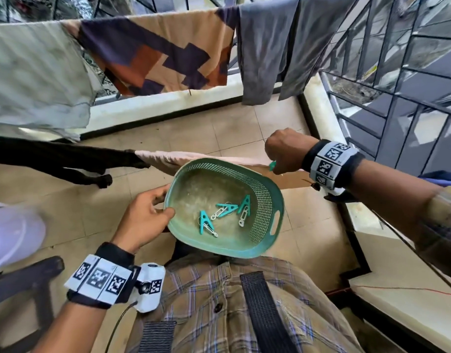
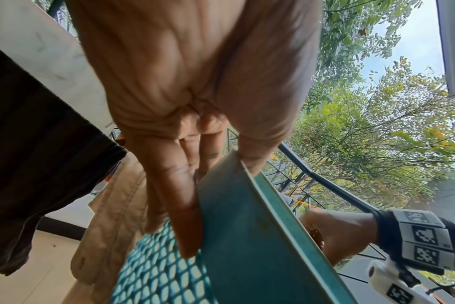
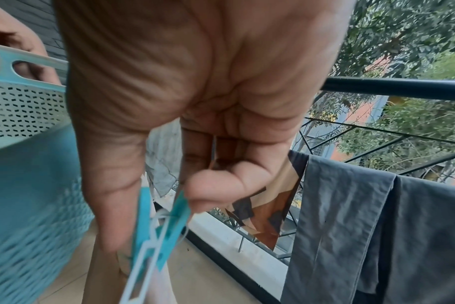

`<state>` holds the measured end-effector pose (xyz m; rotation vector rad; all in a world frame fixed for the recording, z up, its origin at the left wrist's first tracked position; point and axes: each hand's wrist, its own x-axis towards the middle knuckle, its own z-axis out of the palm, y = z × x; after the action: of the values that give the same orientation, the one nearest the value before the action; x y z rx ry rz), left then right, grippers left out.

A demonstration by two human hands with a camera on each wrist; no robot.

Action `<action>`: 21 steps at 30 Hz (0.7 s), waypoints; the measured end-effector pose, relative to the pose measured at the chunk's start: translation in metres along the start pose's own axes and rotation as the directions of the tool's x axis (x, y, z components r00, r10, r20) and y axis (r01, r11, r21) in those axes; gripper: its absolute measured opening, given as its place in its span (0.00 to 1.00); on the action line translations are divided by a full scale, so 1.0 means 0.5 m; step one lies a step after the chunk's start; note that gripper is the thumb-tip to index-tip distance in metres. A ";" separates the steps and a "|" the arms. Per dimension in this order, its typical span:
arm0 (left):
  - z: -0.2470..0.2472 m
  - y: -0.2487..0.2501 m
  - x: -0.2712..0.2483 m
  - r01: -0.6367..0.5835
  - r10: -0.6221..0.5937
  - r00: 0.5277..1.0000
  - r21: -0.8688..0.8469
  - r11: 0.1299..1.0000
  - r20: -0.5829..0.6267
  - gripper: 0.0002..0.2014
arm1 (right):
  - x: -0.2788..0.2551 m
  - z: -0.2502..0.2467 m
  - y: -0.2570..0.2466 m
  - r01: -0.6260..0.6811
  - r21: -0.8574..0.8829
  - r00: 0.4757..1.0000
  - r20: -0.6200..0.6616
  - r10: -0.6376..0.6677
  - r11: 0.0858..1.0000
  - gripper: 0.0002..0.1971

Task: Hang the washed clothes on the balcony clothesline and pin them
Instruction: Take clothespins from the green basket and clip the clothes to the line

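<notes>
Left hand point(image 1: 142, 217) grips the basket point(image 1: 267, 200) rim; right hand point(image 3: 195, 123) pinches a clothespin point(image 3: 156, 228) just beyond it, over the beige garment point(image 1: 163, 157). Risk: tilted basket spills remaining pins point(image 1: 225, 212).

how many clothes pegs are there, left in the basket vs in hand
pegs lying in the teal basket: 3 ()
pegs pinched in the right hand: 1 ()
total: 4
The left hand grips the basket rim and holds no peg.

home balcony, railing point(image 1: 387, 80); hung laundry point(image 1: 267, 49)
</notes>
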<state>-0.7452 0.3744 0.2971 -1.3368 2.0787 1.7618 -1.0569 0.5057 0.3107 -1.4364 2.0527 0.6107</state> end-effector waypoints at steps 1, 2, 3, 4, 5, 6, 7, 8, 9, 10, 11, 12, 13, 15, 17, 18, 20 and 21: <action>0.000 0.001 -0.002 0.004 -0.004 1.000 -0.002 1.000 -0.005 0.32 | 0.000 0.006 0.007 0.014 0.013 1.000 -0.014 -0.013 1.000 0.17; -0.001 0.003 -0.003 0.011 -0.011 1.000 -0.005 1.000 -0.009 0.31 | -0.001 0.013 0.015 0.030 0.024 0.999 -0.027 -0.029 0.999 0.21; 0.000 0.003 -0.004 0.013 -0.013 1.000 -0.008 1.000 -0.012 0.31 | -0.005 0.017 0.020 0.044 0.027 0.998 -0.047 -0.043 0.999 0.26; 0.000 0.004 -0.005 0.014 -0.014 1.000 -0.009 1.000 -0.016 0.30 | -0.014 0.017 0.023 0.056 0.028 0.995 -0.087 -0.053 0.998 0.29; 0.002 0.005 -0.007 0.014 -0.014 1.000 -0.007 1.000 -0.019 0.30 | -0.024 0.015 0.024 0.063 0.028 0.988 -0.143 -0.058 0.998 0.30; 0.003 0.006 -0.009 0.016 -0.016 1.000 -0.007 1.000 -0.023 0.30 | -0.037 0.008 0.022 0.067 0.017 0.977 -0.206 -0.062 0.998 0.30; 0.005 0.006 -0.010 0.015 -0.016 1.000 -0.008 1.000 -0.025 0.30 | -0.049 0.000 0.018 0.075 0.003 0.960 -0.269 -0.071 0.997 0.27; 0.007 0.007 -0.013 0.014 -0.014 1.000 -0.008 1.000 -0.027 0.30 | -0.061 -0.010 0.011 0.092 0.009 0.940 -0.332 -0.084 0.996 0.24; 0.008 0.006 -0.015 0.014 -0.014 1.000 -0.004 1.000 -0.027 0.30 | -0.072 -0.022 -0.001 0.114 0.049 0.920 -0.383 -0.087 0.992 0.20; 0.010 0.007 -0.017 0.016 -0.016 1.000 0.000 1.000 -0.026 0.30 | -0.082 -0.031 -0.017 0.141 0.107 0.906 -0.415 -0.084 0.984 0.17; 0.012 0.007 -0.020 0.017 -0.017 0.999 0.001 1.000 -0.027 0.30 | -0.089 -0.038 -0.037 0.175 0.163 0.898 -0.431 -0.090 0.971 0.14; 0.014 0.007 -0.022 0.018 -0.018 0.999 0.006 1.000 -0.031 0.30 | -0.092 -0.042 -0.060 0.213 0.203 0.898 -0.427 -0.109 0.956 0.13; 0.016 0.008 -0.024 0.016 -0.015 0.999 0.015 1.000 -0.037 0.29 | -0.092 -0.040 -0.087 0.243 0.232 0.904 -0.406 -0.134 0.942 0.12; 0.023 0.015 -0.032 0.012 -0.011 0.999 0.018 1.000 -0.046 0.28 | -0.087 -0.024 -0.146 0.253 0.293 0.932 -0.329 -0.151 0.922 0.13; 0.032 0.023 -0.039 0.011 -0.010 0.999 0.015 1.000 -0.052 0.30 | -0.074 0.001 -0.200 0.230 0.351 0.961 -0.230 -0.155 0.908 0.15; 0.037 0.027 -0.044 0.012 -0.011 0.998 0.017 1.000 -0.054 0.31 | -0.067 0.017 -0.224 0.214 0.374 0.972 -0.174 -0.158 0.902 0.16; 0.044 0.031 -0.048 0.024 -0.024 0.998 0.012 1.000 -0.063 0.30 | -0.053 0.050 -0.260 0.175 0.375 0.984 -0.065 -0.163 0.910 0.19; 0.047 0.031 -0.051 0.031 -0.031 0.997 0.004 1.000 -0.065 0.28 | -0.047 0.067 -0.274 0.161 0.364 0.986 -0.026 -0.163 0.917 0.19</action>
<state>-0.7504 0.4072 0.3158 -1.4354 2.0821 1.7224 -0.9148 0.4992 0.2948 -1.3589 1.8937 0.1504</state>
